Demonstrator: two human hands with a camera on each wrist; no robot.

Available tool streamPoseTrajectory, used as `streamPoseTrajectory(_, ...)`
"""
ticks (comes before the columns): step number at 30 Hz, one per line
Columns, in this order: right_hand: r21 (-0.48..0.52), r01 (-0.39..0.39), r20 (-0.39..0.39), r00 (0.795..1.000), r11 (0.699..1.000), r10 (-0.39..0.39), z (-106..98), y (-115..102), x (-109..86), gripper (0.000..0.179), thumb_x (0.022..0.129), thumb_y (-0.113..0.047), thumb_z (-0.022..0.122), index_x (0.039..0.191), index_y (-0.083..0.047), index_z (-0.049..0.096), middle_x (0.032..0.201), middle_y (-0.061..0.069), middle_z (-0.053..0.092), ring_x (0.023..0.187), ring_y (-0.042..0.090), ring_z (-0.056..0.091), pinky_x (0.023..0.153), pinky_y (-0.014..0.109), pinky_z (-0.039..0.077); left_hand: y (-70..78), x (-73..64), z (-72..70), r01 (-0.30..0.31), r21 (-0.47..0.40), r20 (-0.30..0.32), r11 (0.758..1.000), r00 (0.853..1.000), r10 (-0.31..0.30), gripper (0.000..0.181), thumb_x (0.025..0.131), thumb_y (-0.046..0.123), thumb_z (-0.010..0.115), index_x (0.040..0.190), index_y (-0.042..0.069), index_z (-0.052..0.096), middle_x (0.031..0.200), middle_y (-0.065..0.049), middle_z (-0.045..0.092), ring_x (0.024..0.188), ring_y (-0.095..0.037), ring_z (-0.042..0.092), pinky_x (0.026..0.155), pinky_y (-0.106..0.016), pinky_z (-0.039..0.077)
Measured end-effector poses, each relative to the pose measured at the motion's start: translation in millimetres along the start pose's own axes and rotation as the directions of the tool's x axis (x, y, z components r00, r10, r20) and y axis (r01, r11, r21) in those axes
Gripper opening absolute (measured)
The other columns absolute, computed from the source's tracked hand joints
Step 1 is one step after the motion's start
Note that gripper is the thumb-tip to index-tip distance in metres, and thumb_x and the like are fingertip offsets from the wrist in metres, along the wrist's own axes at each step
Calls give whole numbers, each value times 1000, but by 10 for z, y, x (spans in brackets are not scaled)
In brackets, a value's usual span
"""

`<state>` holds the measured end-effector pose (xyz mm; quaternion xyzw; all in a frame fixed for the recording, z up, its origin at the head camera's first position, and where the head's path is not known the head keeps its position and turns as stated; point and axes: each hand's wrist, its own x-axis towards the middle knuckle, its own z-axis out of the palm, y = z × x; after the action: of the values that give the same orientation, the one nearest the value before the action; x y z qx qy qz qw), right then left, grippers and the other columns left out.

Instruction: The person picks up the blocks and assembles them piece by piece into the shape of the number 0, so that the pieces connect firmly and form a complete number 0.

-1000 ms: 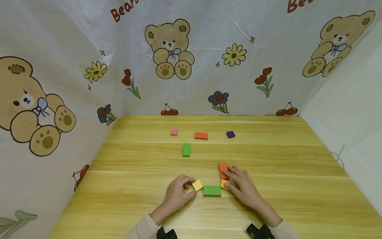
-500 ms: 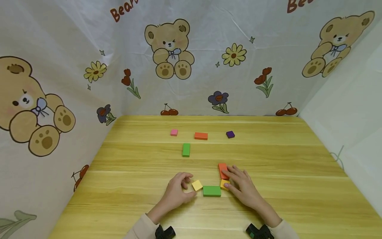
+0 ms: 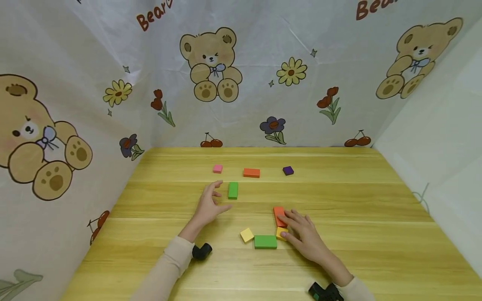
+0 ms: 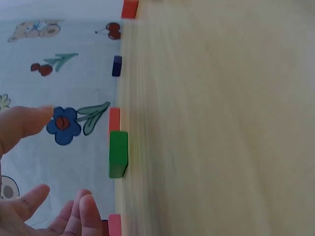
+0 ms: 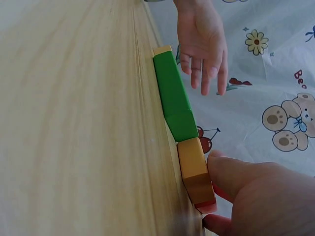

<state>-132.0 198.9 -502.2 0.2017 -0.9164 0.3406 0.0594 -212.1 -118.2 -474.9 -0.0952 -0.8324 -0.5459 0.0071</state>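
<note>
1. The wooden table [image 3: 339, 200] bears every block; the head view alone shows the pink [image 3: 217, 168], far orange [image 3: 251, 172] and purple [image 3: 288, 170] blocks along 12 o'clock
2. The right hand [image 3: 301, 234] rests flat, fingers straight, on the near orange block [image 3: 278, 212] and amber block [image 3: 279, 233]; the right wrist view shows amber touching the wide green block [image 5: 173, 101]
3. The left hand [image 3: 208, 202], relaxed and holding nothing, has left the yellow block [image 3: 246, 235] and now sits at 9 o'clock of the upright green block [image 3: 233, 190]

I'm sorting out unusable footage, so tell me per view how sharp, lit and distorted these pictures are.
Head view: even, soft light, sharp, faint shadows only; wide-lens bending curves the table edges. Left wrist view: turned sideways, the table grain smeared by blur, the left hand soft at the frame edge, the green block fairly crisp. Right wrist view: also turned, the right hand close and soft, the near tabletop blurred.
</note>
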Motion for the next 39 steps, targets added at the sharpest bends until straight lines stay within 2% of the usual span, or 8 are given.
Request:
streamPoseTrajectory(7, -1, -2, -5, 1000, 1000, 2, 0, -13, 1, 50, 92, -26, 67, 138, -11, 57, 146, 22, 48, 140, 47, 33, 108, 73, 12, -102, 348, -79, 107, -15, 117, 994, 988, -105, 92, 75, 10, 84, 152, 7, 34, 149, -19, 32, 111, -30, 50, 88, -37, 48)
streamPoseTrajectory(13, 0, 0, 1, 1000, 1000, 0, 2, -20, 2, 49, 93, -26, 66, 138, -11, 57, 146, 21, 48, 140, 47, 33, 108, 73, 12, -163, 450, -78, 178, -9, 206, 984, 963, -172, 94, 76, 9, 84, 153, 8, 30, 150, -19, 30, 105, -26, 48, 76, -27, 45)
streamPoseTrajectory(16, -2, -2, -1, 1000, 1000, 2, -1, -24, -1, 49, 92, -26, 67, 138, -11, 57, 146, 22, 48, 140, 47, 33, 108, 73, 12, -178, 483, -74, 184, 27, 230, 982, 955, -186, 95, 76, 11, 84, 154, 9, 29, 151, -18, 30, 100, -23, 48, 74, -26, 44)
streamPoseTrajectory(22, -4, -3, -8, 1000, 1000, 3, -8, -23, -2, 48, 92, -26, 67, 137, -11, 58, 145, 21, 49, 140, 46, 33, 108, 73, 12, -205, 564, -62, 144, 82, 244, 986, 957, -160, 91, 74, 9, 84, 151, 8, 35, 149, -14, 35, 90, -19, 53, 71, -26, 45)
streamPoseTrajectory(25, -9, -1, -6, 1000, 1000, 1, -9, -21, -4, 49, 92, -26, 67, 138, -11, 58, 146, 21, 48, 140, 46, 33, 109, 73, 12, -220, 584, -45, 123, 96, 250, 988, 957, -144, 86, 74, 7, 84, 149, 7, 40, 137, -15, 46, 86, -17, 53, 69, -25, 45)
streamPoseTrajectory(29, -8, 0, -4, 1000, 1000, 0, -10, -20, -8, 49, 92, -27, 67, 138, -11, 57, 146, 21, 48, 140, 47, 33, 109, 73, 12, -238, 584, -17, 112, 99, 230, 989, 964, -132, 78, 75, 4, 82, 145, 7, 46, 121, -13, 55, 81, -16, 52, 64, -25, 45)
streamPoseTrajectory(33, -14, 1, -8, 1000, 1000, -1, -14, -21, -10, 49, 92, -27, 67, 138, -11, 57, 145, 21, 49, 140, 47, 33, 108, 73, 13, -260, 586, 4, 102, 86, 198, 991, 973, -117, 72, 76, 0, 80, 141, 7, 51, 118, -11, 57, 80, -15, 53, 62, -24, 44)
streamPoseTrajectory(39, -9, -8, 2, 1000, 1000, 8, -20, -35, -14, 50, 92, -27, 67, 139, -12, 57, 146, 21, 48, 140, 47, 33, 109, 72, 12, -275, 576, 9, 113, 82, 176, 990, 976, -126, 67, 76, 0, 80, 137, 8, 55, 103, -12, 62, 80, -15, 56, 63, -25, 45)
